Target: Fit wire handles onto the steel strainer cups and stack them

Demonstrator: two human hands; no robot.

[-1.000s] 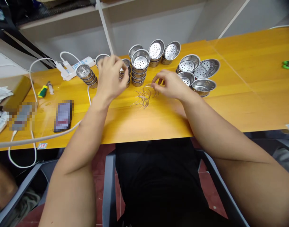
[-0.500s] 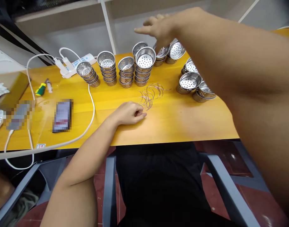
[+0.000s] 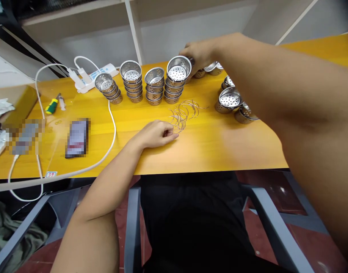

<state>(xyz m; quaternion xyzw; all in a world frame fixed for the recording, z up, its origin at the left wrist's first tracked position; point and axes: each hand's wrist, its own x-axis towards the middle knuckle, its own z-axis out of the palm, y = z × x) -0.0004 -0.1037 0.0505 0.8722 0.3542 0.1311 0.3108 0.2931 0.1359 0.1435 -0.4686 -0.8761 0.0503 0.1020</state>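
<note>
My left hand (image 3: 158,134) rests on the table, curled into a loose fist; what lies inside it, if anything, is hidden. Thin curved copper-coloured wires (image 3: 185,113) lie loosely spread just beyond its knuckles. Farther back, my right hand (image 3: 201,55) is bent over a perforated metal cup (image 3: 192,70), its fingers partly hidden behind the front stack. That stack of perforated metal cups (image 3: 178,74) stands immediately left of it. More stacked cups, a middle stack (image 3: 154,81), a taller stack (image 3: 131,77) and a leaning stack (image 3: 105,85), line up to the left.
Right of the wires stand more cups (image 3: 229,100), partly behind my right forearm. A white power strip (image 3: 97,77) with a cable (image 3: 114,132) crossing the table is at left. A phone (image 3: 77,138), a green-yellow screwdriver (image 3: 51,106) and a shelf divider (image 3: 133,30) are also there.
My right hand has come down from above the back cups, its spread fingers now curled. The cup behind the front stack no longer shows at its left. My left hand stays put.
</note>
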